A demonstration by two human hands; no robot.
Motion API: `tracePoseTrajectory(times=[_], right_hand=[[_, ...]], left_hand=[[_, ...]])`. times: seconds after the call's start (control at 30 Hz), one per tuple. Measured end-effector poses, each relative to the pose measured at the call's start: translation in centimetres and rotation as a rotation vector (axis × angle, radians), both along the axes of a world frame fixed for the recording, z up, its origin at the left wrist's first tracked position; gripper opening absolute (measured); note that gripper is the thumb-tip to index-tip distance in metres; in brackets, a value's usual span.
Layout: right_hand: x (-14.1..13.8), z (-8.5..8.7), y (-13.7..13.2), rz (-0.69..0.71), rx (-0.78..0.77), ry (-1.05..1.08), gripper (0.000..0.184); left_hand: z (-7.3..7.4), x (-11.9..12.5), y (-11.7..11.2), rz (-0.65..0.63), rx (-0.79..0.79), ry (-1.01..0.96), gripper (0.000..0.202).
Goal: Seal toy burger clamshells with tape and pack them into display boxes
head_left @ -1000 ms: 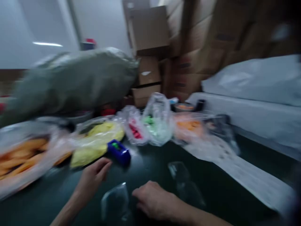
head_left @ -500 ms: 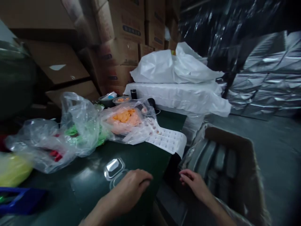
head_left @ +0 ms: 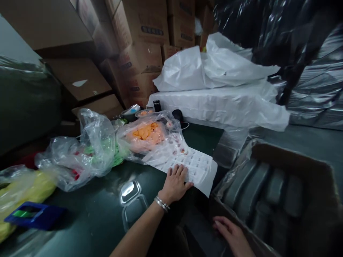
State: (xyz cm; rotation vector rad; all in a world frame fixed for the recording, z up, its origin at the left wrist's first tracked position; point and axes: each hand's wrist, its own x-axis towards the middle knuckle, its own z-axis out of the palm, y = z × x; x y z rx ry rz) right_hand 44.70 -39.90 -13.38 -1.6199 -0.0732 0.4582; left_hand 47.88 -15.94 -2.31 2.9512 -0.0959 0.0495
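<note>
My left hand (head_left: 175, 182) lies flat with fingers spread on a white sheet of small printed stickers (head_left: 195, 165) at the right edge of the dark green table (head_left: 88, 221). A bracelet sits on that wrist. Just left of the hand is a clear plastic clamshell case (head_left: 132, 201), lying open. My right hand (head_left: 232, 235) hangs low beside the near wall of a cardboard box (head_left: 302, 167), fingers loosely curled, holding nothing that I can see. The box is lined with plastic and holds several grey wrapped packs (head_left: 257, 185).
Clear bags of coloured parts lie along the table: orange (head_left: 146, 134), green (head_left: 107, 148), yellow (head_left: 24, 187). A blue tray (head_left: 34, 216) sits at the front left. Stacked cartons (head_left: 142, 53) and white plastic sheeting (head_left: 219, 89) stand behind.
The view swung right from the bags to the box. My left hand moved forward from the clamshell onto the sticker sheet. My right hand dropped lower beside the box.
</note>
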Motion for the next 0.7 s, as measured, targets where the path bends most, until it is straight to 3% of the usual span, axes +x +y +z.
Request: tracePoseTrajectory(times=[0.17,0.43,0.57,0.7], right_hand=[[-1.1,0.5,2.2,0.111,0.054,0.062,0.043],[-3.3,3.5,4.2,0.223,0.222,0.076,0.043],[-5.5,4.1,5.3,0.210,0.453,0.236,0.038],[-6.5,4.5,7.4,0.031,0.618,0.357,0.035]], left_hand=[[-0.1,-6.1,2.3,0.042,-0.014,0.037,0.066],[0.7,-12.2,6.2,0.059,-0.032,0.014,0.055],[-0.1,-14.2,5.9,0.080,-0.064,-0.155,0.041],[-0.5,-15.0,3.6,0.098,-0.148,-0.345,0.031]])
